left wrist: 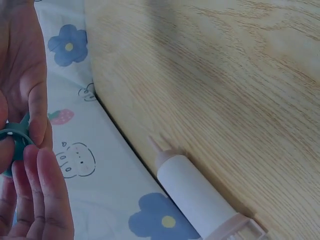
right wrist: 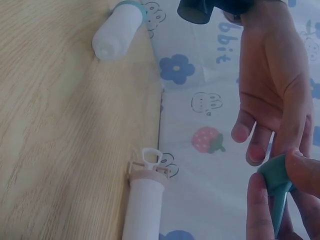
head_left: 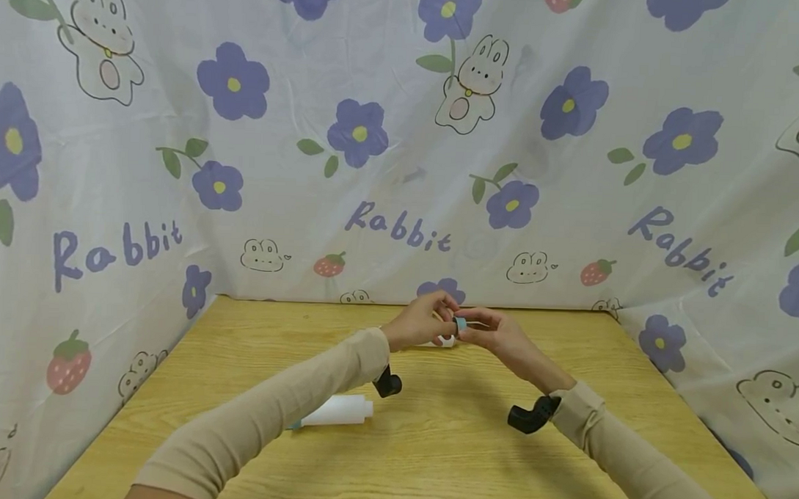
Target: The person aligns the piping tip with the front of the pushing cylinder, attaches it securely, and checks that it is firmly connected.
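Note:
A small teal nozzle cap (right wrist: 274,176) with a thin spout is held up between both hands over the far part of the table. My left hand (head_left: 423,324) pinches its rim side in the head view; in the left wrist view, thumb and fingers lie at the teal ring (left wrist: 15,134). From the other side, my right hand (head_left: 505,343) pinches it with thumb and finger, the spout running toward that palm in the right wrist view. Behind the hands lies a white piping syringe (left wrist: 192,192) with a pinkish tip and collar, mostly hidden in the head view.
A white bottle (head_left: 341,410) with a teal end lies on its side below my left forearm. The wooden table (head_left: 432,456) meets a hanging printed cloth (head_left: 403,147) at the back and sides. Black wrist cameras hang under both wrists.

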A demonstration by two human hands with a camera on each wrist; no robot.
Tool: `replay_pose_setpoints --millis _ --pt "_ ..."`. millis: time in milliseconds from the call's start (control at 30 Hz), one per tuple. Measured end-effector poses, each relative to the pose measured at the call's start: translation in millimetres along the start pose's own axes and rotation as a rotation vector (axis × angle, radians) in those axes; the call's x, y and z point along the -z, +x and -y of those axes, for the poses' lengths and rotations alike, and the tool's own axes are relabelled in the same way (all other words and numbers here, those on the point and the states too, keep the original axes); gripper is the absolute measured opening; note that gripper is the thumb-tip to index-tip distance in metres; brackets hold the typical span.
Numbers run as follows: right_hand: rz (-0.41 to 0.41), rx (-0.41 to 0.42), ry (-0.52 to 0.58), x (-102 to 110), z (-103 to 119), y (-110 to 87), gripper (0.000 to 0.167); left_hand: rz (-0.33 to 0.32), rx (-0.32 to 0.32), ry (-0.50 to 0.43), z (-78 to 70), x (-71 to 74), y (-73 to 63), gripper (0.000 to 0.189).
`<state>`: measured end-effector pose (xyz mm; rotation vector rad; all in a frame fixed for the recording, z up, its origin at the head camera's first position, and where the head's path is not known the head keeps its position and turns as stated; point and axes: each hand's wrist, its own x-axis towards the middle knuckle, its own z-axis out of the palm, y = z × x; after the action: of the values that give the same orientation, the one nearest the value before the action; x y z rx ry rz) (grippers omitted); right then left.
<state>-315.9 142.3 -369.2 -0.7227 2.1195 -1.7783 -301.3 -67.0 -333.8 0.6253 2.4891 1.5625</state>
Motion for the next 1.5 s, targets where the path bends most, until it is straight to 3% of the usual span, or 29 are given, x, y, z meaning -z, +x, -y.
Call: replay_pose_setpoints --millis 367,733,933,1067,1233,1500 --pt "0.009 0.036 -0.034 -1 1 -1.9 0.05 0.035 0.036 -0.008 7.1 1.9 1.3 0.034" --pt "0.052 0.092 -0.02 -1 -2 -2.1 0.049 0.023 0.037 0.009 10.3 3.0 -0.3 0.028" --pt "0.049 0.074 -0.042 0 -2 -1.9 0.049 0.126 0.064 -0.039 12.7 10.0 2.8 0.031" --pt "0.037 0.051 -0.039 4 3 -3.9 0.05 0.207 0.078 0.007 12.0 22.4 1.7 0.042" --pt "0.009 0.021 -0.03 8 4 -5.8 0.053 0.244 0.125 0.079 17.5 49.9 -11.3 0.047" --pt "-0.019 0.001 -0.055 23 -3 -14.6 0.053 0.343 0.262 0.094 52.5 95.9 -46.8 0.052"
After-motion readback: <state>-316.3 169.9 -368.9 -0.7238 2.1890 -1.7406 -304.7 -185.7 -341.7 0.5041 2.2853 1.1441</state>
